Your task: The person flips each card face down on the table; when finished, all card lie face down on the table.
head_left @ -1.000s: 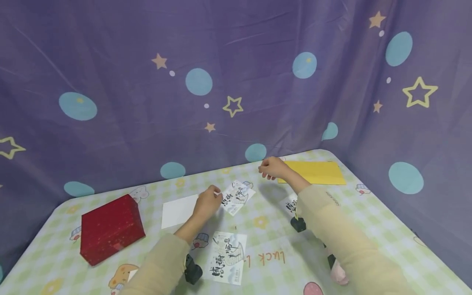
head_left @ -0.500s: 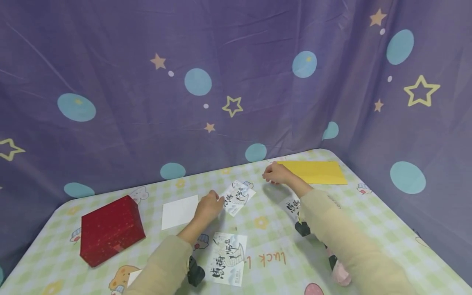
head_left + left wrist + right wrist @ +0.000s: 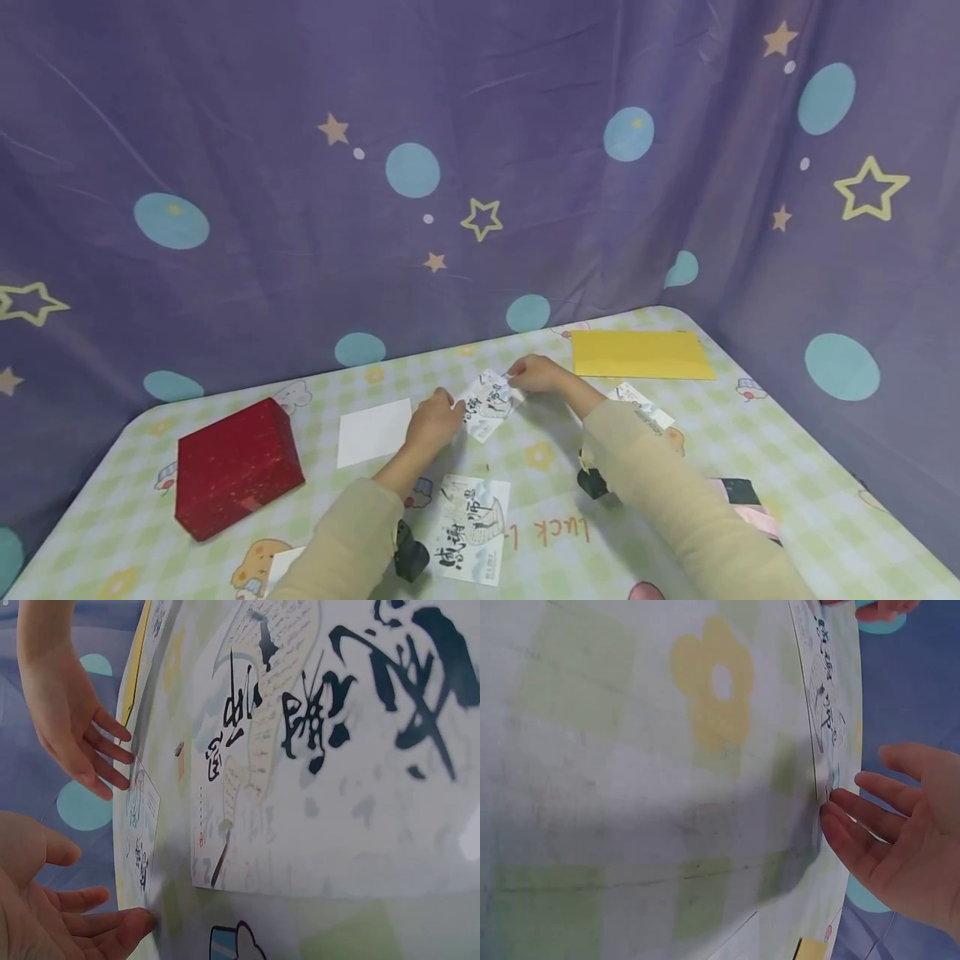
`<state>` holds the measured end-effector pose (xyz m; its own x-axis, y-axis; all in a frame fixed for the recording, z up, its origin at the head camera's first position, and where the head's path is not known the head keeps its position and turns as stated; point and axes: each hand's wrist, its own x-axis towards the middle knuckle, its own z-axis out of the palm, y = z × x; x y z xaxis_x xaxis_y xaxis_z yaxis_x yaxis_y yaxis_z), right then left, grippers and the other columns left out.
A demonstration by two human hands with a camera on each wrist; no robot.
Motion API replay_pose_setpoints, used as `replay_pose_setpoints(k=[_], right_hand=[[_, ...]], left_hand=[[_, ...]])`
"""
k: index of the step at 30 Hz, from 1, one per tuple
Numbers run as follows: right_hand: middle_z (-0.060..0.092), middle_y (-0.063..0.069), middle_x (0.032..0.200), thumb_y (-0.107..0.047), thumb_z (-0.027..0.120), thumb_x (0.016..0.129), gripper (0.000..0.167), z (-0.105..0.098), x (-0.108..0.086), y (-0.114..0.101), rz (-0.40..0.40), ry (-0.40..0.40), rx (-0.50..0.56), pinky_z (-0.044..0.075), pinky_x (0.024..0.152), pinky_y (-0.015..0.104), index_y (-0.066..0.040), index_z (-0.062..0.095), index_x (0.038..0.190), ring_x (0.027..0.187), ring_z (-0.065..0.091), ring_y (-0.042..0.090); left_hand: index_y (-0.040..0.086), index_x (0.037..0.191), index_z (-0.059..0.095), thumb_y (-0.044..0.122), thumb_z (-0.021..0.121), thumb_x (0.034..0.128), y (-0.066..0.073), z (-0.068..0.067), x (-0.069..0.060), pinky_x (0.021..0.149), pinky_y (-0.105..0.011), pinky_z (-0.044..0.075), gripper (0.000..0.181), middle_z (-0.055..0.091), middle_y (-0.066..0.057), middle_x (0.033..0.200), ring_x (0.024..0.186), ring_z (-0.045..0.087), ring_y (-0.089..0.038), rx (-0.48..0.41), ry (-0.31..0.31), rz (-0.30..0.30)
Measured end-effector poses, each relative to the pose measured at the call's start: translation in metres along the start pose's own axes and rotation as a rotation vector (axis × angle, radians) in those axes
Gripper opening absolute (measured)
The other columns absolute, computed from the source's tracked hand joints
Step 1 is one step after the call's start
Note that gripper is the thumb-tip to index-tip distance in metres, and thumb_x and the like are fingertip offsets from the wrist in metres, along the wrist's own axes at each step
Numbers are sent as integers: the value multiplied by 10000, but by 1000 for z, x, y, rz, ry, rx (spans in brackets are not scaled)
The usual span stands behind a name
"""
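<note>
A white card with black brush lettering (image 3: 486,405) lies on the table between the two hands. My left hand (image 3: 437,423) is at its left edge, fingers loosely bent; in the left wrist view a fingertip of the left hand (image 3: 67,915) meets the card's near corner. At the card's right edge is my right hand (image 3: 538,373). Seen from the right wrist, the right hand (image 3: 900,832) has extended, slightly bent fingers, their tips touching the card's end (image 3: 829,727). Neither hand visibly curls round or pinches it.
A second lettered card (image 3: 471,529) lies nearer the front, another (image 3: 641,406) beyond the right sleeve. A blank white sheet (image 3: 373,432) and a red box (image 3: 238,468) are at left. A yellow envelope-like sheet (image 3: 641,354) lies back right. Behind hangs a purple curtain (image 3: 300,208).
My right hand has moved left from beside the yellow sheet to the middle card's right edge. The left hand stays at the card's left edge. The head view has shifted slightly.
</note>
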<state>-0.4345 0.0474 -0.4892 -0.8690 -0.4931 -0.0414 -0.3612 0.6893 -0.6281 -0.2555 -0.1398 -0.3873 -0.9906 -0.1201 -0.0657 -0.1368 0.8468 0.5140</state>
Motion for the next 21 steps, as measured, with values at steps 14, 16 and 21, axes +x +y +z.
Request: replay_pose_setpoints(k=[14, 16, 21], right_hand=[[618, -132, 1041, -635, 602, 689, 450, 58, 89, 118, -2, -19, 62, 462, 814, 368, -358, 630, 1043, 949, 571, 148], [622, -133, 1011, -629, 617, 678, 438, 63, 97, 126, 31, -19, 114, 490, 733, 338, -365, 633, 1028, 856, 591, 144], [642, -19, 841, -566, 666, 663, 436, 66, 98, 127, 109, -32, 290, 505, 571, 306, -311, 640, 1016, 630, 574, 157]], left_hand=[[-34, 1121, 502, 277, 487, 884, 8, 6, 2, 786, -448, 457, 391, 577, -234, 1046, 942, 552, -368, -144, -39, -21], [-40, 1154, 484, 257, 487, 884, 10, 7, 2, 838, -458, 438, 401, 542, -242, 1118, 1016, 518, -378, -239, -66, -44], [-63, 1252, 397, 180, 470, 871, 16, 5, 3, 898, -455, 409, 458, 445, -241, 1235, 1115, 439, -374, -576, -138, -137]])
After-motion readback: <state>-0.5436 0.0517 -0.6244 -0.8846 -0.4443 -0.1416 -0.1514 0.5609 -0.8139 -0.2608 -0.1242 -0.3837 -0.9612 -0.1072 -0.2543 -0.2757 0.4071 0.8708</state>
